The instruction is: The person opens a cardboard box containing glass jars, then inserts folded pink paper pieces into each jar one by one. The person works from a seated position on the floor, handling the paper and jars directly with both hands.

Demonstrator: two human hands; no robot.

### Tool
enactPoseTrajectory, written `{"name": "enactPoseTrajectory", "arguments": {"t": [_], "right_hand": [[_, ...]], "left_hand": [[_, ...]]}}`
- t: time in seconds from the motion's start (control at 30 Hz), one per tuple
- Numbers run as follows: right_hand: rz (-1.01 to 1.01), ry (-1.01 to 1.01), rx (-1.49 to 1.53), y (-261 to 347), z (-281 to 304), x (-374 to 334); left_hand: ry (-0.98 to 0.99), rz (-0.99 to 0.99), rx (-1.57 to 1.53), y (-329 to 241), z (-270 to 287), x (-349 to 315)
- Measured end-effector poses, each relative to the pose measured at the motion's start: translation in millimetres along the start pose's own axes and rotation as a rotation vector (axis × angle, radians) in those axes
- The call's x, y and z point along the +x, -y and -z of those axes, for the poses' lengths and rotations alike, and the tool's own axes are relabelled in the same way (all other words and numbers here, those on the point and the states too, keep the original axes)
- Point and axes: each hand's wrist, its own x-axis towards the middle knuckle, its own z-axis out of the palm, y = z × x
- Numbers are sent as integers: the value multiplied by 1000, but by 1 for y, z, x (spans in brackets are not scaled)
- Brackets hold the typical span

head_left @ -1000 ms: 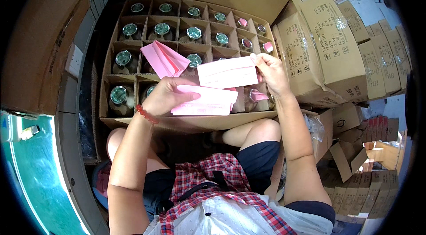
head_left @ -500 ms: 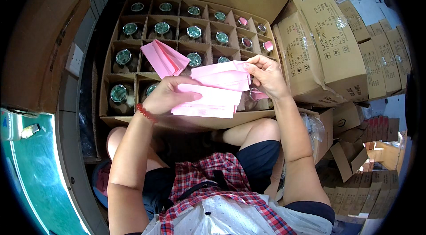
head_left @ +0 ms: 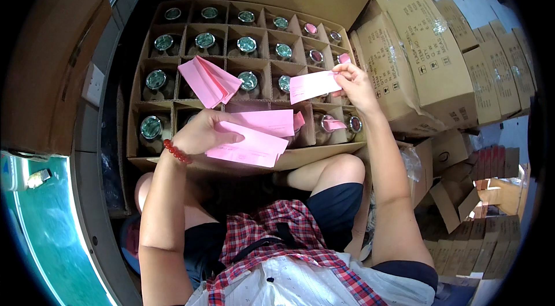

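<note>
We take the divided carton (head_left: 332, 150) as our landmark: brown corrugated board, its inside split by upright card strips into roughly square cells. Over its near edge, our left hand (head_left: 199, 131) grasps a fan of pink sheets (head_left: 248, 144), thin, flat and oblong, thumb pressed down on top. Over the carton's right half, our right hand (head_left: 356, 87) pinches a single pink slip (head_left: 312, 86) between thumb and fingers. A folded pink wad (head_left: 205, 80), creased and layered, lies across the carton's left-hand dividers. In the cells stand bottles (head_left: 151, 128), clear-looking below, with round, silver-rimmed tops, mostly a mottled green; a few in the carton's right columns show pink paper at the top. We note smooth red beads (head_left: 176, 151) on the left wrist. The sheets and left hand hide several near cells; the bottle bodies sink into shadow, and we cannot tell what the tops are made of. White round shapes beyond the carton's far flap are cut off by the frame. Small print runs along the sheets, too fine to make out. Tall boxes (head_left: 430, 40) right of the carton carry dark block lettering and handling symbols.
</note>
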Motion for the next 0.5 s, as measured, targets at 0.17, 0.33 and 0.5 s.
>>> {"name": "enactPoseTrajectory", "arguments": {"t": [0.17, 0.33, 0.5], "right_hand": [[75, 61, -109, -19, -4, 17], [551, 59, -801, -12, -31, 32], [700, 200, -1088, -15, -52, 50]], "left_hand": [[6, 31, -28, -4, 4, -2], [-16, 10, -39, -9, 11, -5], [-240, -29, -53, -10, 26, -9]]}}
